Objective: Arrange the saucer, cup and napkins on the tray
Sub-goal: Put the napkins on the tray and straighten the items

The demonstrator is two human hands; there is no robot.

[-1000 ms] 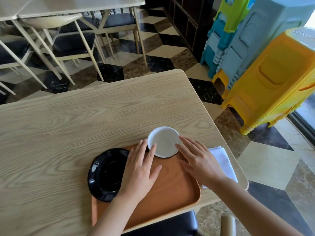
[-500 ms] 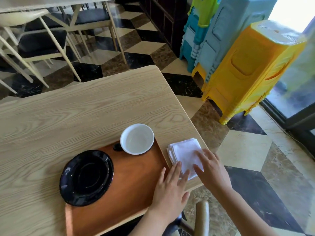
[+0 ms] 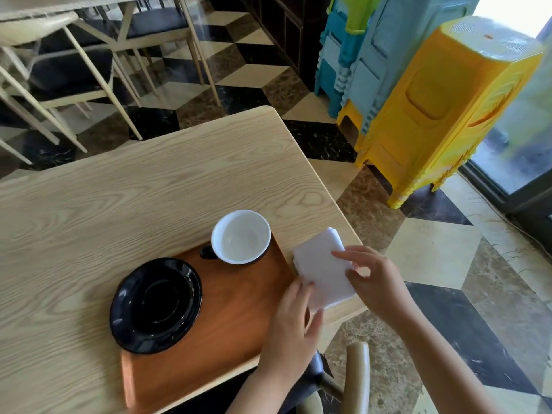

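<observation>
A brown wooden tray (image 3: 239, 318) lies at the table's near edge. A black saucer (image 3: 155, 304) overlaps the tray's left rim. The cup (image 3: 240, 236), white inside and black outside, stands upright on the tray's far right corner. A stack of white napkins (image 3: 321, 270) rests on the table just right of the tray. My left hand (image 3: 294, 321) touches the stack's near left edge, fingers spread. My right hand (image 3: 373, 279) pinches the stack's right side from above.
The light wooden table (image 3: 134, 192) ends close to the napkins on the right. Stacked yellow and blue plastic stools (image 3: 433, 94) stand on the tiled floor to the right. Chairs (image 3: 74, 64) sit beyond the table. A chair back (image 3: 357, 380) rises below my hands.
Both hands left the tray and cup and went right to the napkin stack. The right hand now pinches the stack, and the left hand has slid to its edge.
</observation>
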